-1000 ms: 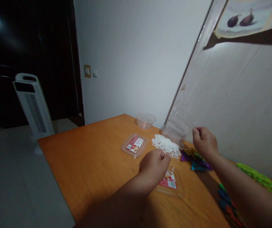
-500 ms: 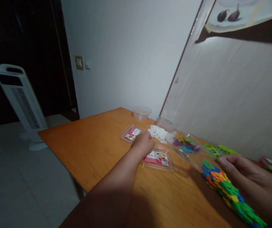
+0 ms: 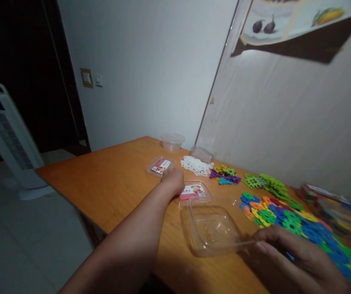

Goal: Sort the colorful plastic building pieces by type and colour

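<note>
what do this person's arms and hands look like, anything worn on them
The slender, tapering left forearm is bare, with no sleeve, watch or bracelet in view. The left hand is ungloved; its fingers are mostly hidden, so rings there can't be ruled out. The right hand is ungloved too, with no ring visible.

Left hand (image 3: 173, 179): bare, compact and rounded in outline; finger detail too small to read. Left forearm (image 3: 132, 232): bare from wrist to lower frame edge, smooth, broad below, tapering to a narrower wrist. Right hand (image 3: 305, 259): bare, larger in view, soft-edged; short nail visible on thumb (image 3: 261, 246).
</note>
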A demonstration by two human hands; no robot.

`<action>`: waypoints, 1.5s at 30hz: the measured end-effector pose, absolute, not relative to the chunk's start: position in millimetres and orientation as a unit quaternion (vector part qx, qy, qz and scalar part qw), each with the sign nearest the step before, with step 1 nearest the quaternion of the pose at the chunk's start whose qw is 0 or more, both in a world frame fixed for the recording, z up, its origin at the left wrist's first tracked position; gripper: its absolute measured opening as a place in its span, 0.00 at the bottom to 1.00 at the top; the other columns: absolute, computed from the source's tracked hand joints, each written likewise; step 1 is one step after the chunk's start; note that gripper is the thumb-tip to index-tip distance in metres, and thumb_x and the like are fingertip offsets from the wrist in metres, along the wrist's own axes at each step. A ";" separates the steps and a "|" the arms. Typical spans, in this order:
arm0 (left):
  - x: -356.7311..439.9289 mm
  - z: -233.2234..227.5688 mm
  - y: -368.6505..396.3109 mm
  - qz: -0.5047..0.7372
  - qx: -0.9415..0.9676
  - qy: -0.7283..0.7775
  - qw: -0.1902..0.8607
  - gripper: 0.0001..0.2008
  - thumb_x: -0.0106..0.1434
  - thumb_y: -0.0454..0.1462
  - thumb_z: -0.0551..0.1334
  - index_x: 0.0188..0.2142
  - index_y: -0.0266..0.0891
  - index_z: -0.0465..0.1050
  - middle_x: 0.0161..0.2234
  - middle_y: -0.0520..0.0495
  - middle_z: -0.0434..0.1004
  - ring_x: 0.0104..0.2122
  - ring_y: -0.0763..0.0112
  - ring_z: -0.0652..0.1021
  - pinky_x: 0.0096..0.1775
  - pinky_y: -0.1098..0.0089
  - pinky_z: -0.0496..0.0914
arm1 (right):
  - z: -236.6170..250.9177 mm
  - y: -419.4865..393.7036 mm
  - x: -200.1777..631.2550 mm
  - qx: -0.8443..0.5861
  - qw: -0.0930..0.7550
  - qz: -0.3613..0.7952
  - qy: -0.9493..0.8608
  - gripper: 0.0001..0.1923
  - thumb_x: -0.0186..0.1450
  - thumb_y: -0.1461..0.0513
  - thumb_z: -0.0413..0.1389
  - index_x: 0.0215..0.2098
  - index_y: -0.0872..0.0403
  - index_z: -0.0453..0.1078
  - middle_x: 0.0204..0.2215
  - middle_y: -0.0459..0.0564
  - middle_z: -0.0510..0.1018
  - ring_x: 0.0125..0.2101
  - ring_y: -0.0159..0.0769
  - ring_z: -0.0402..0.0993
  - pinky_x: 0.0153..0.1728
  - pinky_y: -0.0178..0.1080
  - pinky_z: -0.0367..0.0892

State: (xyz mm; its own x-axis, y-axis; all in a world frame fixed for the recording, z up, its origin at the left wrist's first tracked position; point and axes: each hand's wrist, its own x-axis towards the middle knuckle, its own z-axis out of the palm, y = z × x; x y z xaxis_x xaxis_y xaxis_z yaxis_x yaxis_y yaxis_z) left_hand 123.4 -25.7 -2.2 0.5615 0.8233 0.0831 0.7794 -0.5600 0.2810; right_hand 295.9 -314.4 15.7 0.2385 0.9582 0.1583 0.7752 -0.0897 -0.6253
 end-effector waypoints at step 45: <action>122.5 38.8 -75.6 0.184 0.759 0.156 0.605 0.15 0.56 0.43 0.69 0.37 0.36 0.71 0.26 0.53 0.73 0.22 0.79 0.69 0.25 0.77 0.57 | 25.0 -286.6 281.1 -0.583 0.690 0.340 -0.262 0.31 0.59 0.48 0.65 0.55 0.54 0.70 0.24 0.44 0.75 0.18 0.26 0.63 0.16 0.29 0.56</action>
State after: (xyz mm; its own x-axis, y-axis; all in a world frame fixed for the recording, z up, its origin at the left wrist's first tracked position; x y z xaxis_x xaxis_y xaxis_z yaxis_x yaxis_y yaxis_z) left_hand 122.5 -75.6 38.8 0.8838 0.4590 0.0906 0.0138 -0.2193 0.9756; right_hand 281.1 -286.6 25.0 0.6316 0.7745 -0.0341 -0.1629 0.0896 -0.9826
